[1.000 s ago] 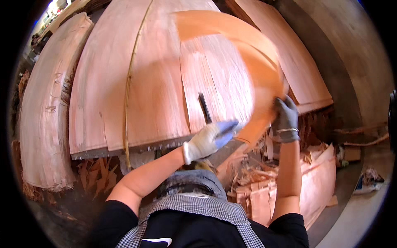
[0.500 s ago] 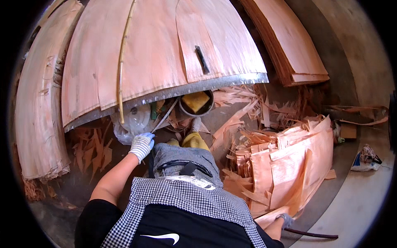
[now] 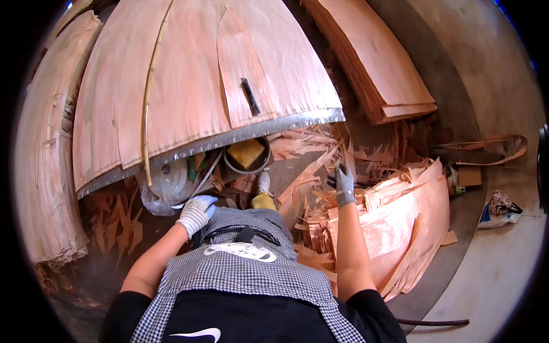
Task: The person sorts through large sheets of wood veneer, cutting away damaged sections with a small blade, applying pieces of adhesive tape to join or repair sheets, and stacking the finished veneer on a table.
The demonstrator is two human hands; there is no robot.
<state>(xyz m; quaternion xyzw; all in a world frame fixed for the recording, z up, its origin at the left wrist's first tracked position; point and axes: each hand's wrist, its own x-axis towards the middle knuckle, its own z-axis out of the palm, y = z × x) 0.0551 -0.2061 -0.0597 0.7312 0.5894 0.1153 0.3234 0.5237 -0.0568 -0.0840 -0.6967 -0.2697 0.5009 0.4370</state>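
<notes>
My left hand, in a striped white and blue glove, rests beside my checked apron. Its fingers are pressed together, and their inner side is hidden. A thin pale strip runs close by, beside a clear plastic bag. My right hand, in a grey glove with dark fingertips, reaches over the far edge of the upright stack of veneer pieces; its fingers are apart with nothing seen in them. Ahead, large veneer sheets lie on a metal-edged table.
A black-handled tool and a long thin rod lie on the sheets. Beneath the table edge stands a bucket with a yellow block. Veneer stacks flank the table. Scraps litter the floor.
My right hand has come forward from the near side of the veneer pieces to their far edge. My left hand stays by the apron. The whole view has shifted slightly.
</notes>
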